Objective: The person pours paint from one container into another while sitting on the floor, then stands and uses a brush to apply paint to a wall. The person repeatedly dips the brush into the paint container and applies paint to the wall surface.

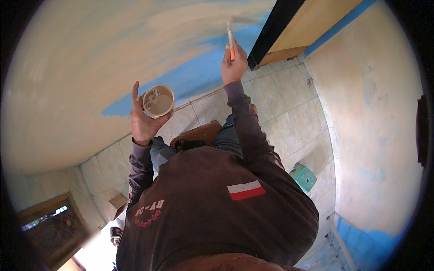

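My left hand (144, 123) grips a round plastic tub (158, 101) from its side, its open top towards me and beige paint inside. One finger of that hand sticks up beside the rim. In my right hand (234, 66) is a paintbrush (230, 37) with an orange-tipped handle. Its bristle end is against or very near the wall (190, 64), close to a dark door frame. Beige paint covers much of the wall in streaks, and a blue patch shows low down between my hands. Whether the bristles touch cannot be told.
A dark post (274, 32) edges the doorway right of the brush. Below me a brown seat or stool (212, 132) stands on the tiled floor (278, 98). A green plastic stool (305, 178) is at right, a cardboard box (118, 205) and a can (115, 233) at lower left.
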